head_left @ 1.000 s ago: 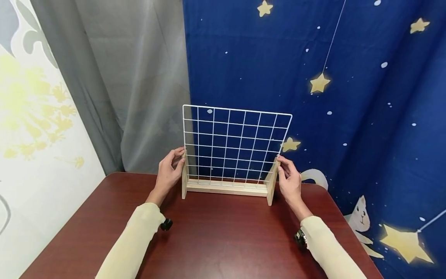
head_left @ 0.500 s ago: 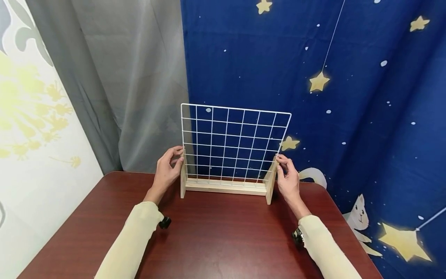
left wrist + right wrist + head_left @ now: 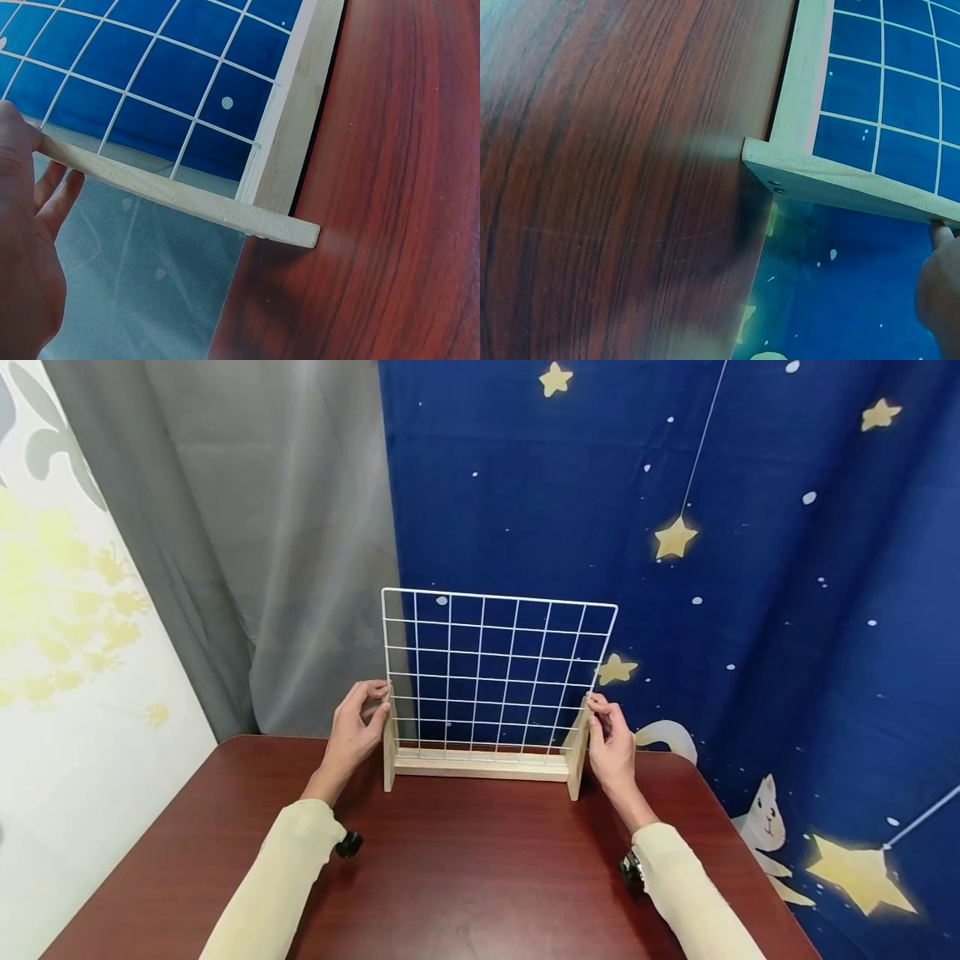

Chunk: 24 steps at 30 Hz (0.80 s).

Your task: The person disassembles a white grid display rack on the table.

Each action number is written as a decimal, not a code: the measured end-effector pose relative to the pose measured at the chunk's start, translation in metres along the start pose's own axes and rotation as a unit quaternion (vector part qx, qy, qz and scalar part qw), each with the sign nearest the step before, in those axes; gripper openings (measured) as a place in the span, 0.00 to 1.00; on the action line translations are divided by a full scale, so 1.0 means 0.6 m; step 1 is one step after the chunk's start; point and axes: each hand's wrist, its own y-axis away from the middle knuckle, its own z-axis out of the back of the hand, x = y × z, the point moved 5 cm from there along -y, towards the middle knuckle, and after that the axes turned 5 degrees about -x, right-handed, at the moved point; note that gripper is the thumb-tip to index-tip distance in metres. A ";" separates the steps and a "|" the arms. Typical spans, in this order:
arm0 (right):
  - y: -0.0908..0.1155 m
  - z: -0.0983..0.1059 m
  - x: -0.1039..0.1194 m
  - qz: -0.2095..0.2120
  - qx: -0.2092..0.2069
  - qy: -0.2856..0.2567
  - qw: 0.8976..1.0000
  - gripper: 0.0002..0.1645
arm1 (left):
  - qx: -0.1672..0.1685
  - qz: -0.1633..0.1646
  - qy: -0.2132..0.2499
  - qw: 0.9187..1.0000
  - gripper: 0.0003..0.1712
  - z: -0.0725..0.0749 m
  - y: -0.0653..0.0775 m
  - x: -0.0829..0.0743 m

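A white wire grid panel (image 3: 480,653) stands upright in a pale wooden stand (image 3: 482,768) near the table's far edge. My left hand (image 3: 352,732) pinches the upper end of the left wooden side piece (image 3: 187,196), thumb on the near side and fingers behind. On the other side my right hand (image 3: 613,752) grips the top of the right side piece (image 3: 855,184) between thumb and fingers. Two screw heads (image 3: 778,186) show low on that piece's outer face in the right wrist view. The grid's bottom edge meets the wooden crossbar (image 3: 289,135).
The stand rests on a dark red wooden table (image 3: 480,860) with rounded far corners. Behind hang a grey curtain (image 3: 300,543) and a blue star-patterned curtain (image 3: 510,485). A white patterned surface (image 3: 90,777) is at the left.
Both hands keep their hold on the stand's side pieces. The head view has shifted slightly, so the stand and arms appear a little further left; the stand looks unmoved on the table.
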 end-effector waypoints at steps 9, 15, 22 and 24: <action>0.003 -0.004 0.003 -0.017 0.001 -0.011 1.000 0.14 | 0.005 -0.010 0.003 1.000 0.06 0.019 0.010 -0.050; 0.011 0.001 0.006 -0.014 -0.007 -0.005 1.000 0.14 | 0.013 -0.004 -0.003 1.000 0.07 0.023 0.018 -0.058; 0.010 -0.004 0.016 -0.004 -0.005 -0.003 1.000 0.13 | 0.010 -0.007 0.000 1.000 0.06 0.037 0.034 -0.069; 0.012 -0.004 0.017 -0.002 -0.005 -0.007 1.000 0.13 | 0.008 -0.007 0.001 1.000 0.05 0.040 0.040 -0.072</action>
